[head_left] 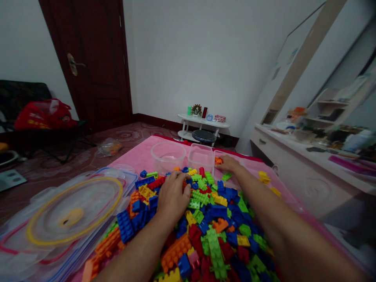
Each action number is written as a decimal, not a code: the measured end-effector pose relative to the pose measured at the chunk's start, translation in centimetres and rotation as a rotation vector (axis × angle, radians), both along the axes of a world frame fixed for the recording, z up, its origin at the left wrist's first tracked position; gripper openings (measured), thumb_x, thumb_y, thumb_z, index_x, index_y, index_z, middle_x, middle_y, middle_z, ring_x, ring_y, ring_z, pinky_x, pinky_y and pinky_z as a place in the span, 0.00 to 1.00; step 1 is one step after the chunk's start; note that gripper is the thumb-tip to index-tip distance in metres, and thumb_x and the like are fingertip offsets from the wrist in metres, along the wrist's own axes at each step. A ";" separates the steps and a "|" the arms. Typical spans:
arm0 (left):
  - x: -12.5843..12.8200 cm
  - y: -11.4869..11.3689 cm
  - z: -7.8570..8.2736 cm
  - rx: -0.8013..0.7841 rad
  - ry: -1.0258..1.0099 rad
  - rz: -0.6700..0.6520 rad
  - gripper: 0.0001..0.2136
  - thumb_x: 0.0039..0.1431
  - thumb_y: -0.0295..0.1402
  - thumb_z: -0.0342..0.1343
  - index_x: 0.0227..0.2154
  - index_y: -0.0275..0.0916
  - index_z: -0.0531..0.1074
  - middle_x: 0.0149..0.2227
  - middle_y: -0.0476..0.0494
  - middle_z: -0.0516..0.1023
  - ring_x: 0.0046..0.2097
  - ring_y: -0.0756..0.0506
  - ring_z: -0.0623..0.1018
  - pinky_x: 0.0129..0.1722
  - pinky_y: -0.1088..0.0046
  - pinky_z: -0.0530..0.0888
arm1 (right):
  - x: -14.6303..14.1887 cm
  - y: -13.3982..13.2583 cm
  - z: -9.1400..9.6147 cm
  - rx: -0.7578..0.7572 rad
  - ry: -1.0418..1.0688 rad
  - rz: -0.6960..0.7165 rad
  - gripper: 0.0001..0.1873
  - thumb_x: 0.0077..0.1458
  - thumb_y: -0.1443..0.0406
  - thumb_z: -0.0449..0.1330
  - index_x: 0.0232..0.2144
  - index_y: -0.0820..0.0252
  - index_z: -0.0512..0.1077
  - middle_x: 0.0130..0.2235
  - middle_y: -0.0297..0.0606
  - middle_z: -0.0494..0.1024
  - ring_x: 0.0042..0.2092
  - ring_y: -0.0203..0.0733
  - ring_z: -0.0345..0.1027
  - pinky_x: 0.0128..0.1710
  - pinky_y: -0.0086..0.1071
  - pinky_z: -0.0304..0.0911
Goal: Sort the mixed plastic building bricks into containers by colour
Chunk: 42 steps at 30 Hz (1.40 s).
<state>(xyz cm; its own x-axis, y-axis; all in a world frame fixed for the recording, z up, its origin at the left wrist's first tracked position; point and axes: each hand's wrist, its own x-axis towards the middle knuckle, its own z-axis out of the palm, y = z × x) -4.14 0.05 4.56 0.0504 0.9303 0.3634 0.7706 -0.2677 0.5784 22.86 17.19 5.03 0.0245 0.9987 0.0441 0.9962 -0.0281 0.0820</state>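
Head view: brick pile (217, 211); left hand (173, 192) bent over its far side, hold unclear; right hand (229, 163) beyond pile, at orange brick (218, 161), grip unclear. Light touch seems best, sparing square clear container (201, 156) beyond pile from knocks.

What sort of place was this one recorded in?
Probably a room in a home, perhaps a bedroom: there's a dark door, a cluttered dresser and a low white table holding a plant.
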 end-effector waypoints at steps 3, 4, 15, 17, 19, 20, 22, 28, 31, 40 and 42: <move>0.0 0.0 0.0 0.000 -0.002 -0.004 0.10 0.57 0.31 0.50 0.41 0.44 0.72 0.45 0.46 0.72 0.49 0.44 0.70 0.50 0.68 0.66 | -0.1 -0.2 0.1 0.001 0.010 -0.028 0.29 0.44 0.49 0.60 0.45 0.61 0.73 0.50 0.53 0.72 0.50 0.59 0.67 0.46 0.46 0.60; 0.0 0.0 0.0 0.001 -0.002 -0.005 0.10 0.56 0.31 0.50 0.41 0.44 0.72 0.45 0.46 0.72 0.49 0.44 0.70 0.50 0.68 0.66 | -0.2 -0.3 0.2 -0.003 0.022 -0.029 0.28 0.43 0.49 0.61 0.42 0.61 0.74 0.49 0.53 0.73 0.50 0.58 0.67 0.46 0.45 0.60; -0.2 0.1 -0.1 0.003 0.038 -0.022 0.11 0.57 0.33 0.49 0.42 0.44 0.72 0.46 0.45 0.72 0.49 0.42 0.70 0.50 0.66 0.67 | 2.4 -3.3 4.3 -0.127 0.580 -0.022 0.19 0.48 0.53 0.63 0.36 0.62 0.71 0.35 0.40 0.78 0.33 0.37 0.71 0.30 0.28 0.65; -0.2 0.2 -0.2 -0.003 0.048 -0.028 0.12 0.57 0.34 0.49 0.42 0.44 0.72 0.46 0.45 0.72 0.49 0.42 0.71 0.50 0.65 0.67 | 3.5 -4.2 5.3 -0.135 0.694 -0.028 0.17 0.50 0.54 0.62 0.35 0.61 0.70 0.36 0.40 0.78 0.33 0.35 0.71 0.31 0.26 0.66; -0.3 0.2 -0.2 -0.008 0.053 -0.028 0.12 0.57 0.34 0.49 0.43 0.45 0.72 0.46 0.45 0.72 0.49 0.42 0.71 0.50 0.65 0.67 | 4.5 -5.2 5.8 -0.129 0.774 -0.035 0.15 0.51 0.55 0.62 0.34 0.61 0.69 0.37 0.40 0.78 0.35 0.34 0.71 0.33 0.26 0.67; -0.3 0.2 -0.2 -0.009 0.056 -0.028 0.12 0.57 0.34 0.49 0.43 0.45 0.72 0.46 0.45 0.72 0.49 0.42 0.71 0.50 0.65 0.67 | 5.0 -5.7 5.9 -0.125 0.801 -0.038 0.15 0.51 0.56 0.62 0.33 0.61 0.69 0.36 0.40 0.78 0.35 0.34 0.72 0.33 0.26 0.67; -0.3 0.1 -0.2 -0.006 0.062 -0.033 0.12 0.57 0.34 0.49 0.43 0.45 0.72 0.46 0.45 0.72 0.50 0.42 0.71 0.50 0.65 0.67 | 5.8 -6.8 5.7 -0.120 0.829 -0.041 0.15 0.49 0.56 0.63 0.32 0.62 0.70 0.35 0.41 0.78 0.35 0.36 0.72 0.33 0.27 0.67; -0.4 0.2 -0.3 -0.004 0.068 -0.033 0.12 0.57 0.34 0.49 0.43 0.44 0.71 0.46 0.45 0.72 0.50 0.42 0.71 0.50 0.65 0.67 | 5.8 -8.6 5.2 -0.142 0.770 0.005 0.14 0.50 0.59 0.62 0.36 0.62 0.72 0.37 0.42 0.78 0.37 0.37 0.72 0.33 0.26 0.65; -0.4 0.3 -0.3 -0.001 0.067 -0.034 0.12 0.57 0.34 0.49 0.43 0.44 0.71 0.46 0.44 0.72 0.50 0.42 0.71 0.52 0.65 0.67 | 4.6 -8.6 4.9 -0.211 0.667 0.050 0.16 0.46 0.63 0.64 0.39 0.61 0.73 0.39 0.40 0.78 0.37 0.36 0.71 0.33 0.26 0.64; -0.3 0.0 0.0 -0.008 0.045 -0.038 0.12 0.57 0.33 0.49 0.43 0.44 0.71 0.47 0.45 0.72 0.50 0.42 0.70 0.51 0.66 0.67 | 1.0 -8.3 3.9 -0.427 0.228 0.118 0.10 0.30 0.77 0.63 0.20 0.62 0.76 0.22 0.31 0.76 0.30 0.39 0.69 0.32 0.28 0.60; -0.3 0.0 0.0 -0.010 0.041 -0.040 0.12 0.57 0.33 0.49 0.43 0.44 0.71 0.46 0.45 0.72 0.50 0.42 0.70 0.51 0.66 0.67 | 0.9 -8.1 4.5 -0.397 0.192 0.121 0.07 0.31 0.76 0.63 0.18 0.63 0.74 0.20 0.32 0.74 0.29 0.39 0.68 0.31 0.28 0.60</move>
<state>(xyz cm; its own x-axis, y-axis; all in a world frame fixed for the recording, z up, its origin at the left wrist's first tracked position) -4.47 0.07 4.58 0.1022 0.9308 0.3511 0.7827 -0.2930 0.5491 23.81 9.08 9.49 -0.1234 0.9334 -0.3369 0.9886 0.0861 -0.1236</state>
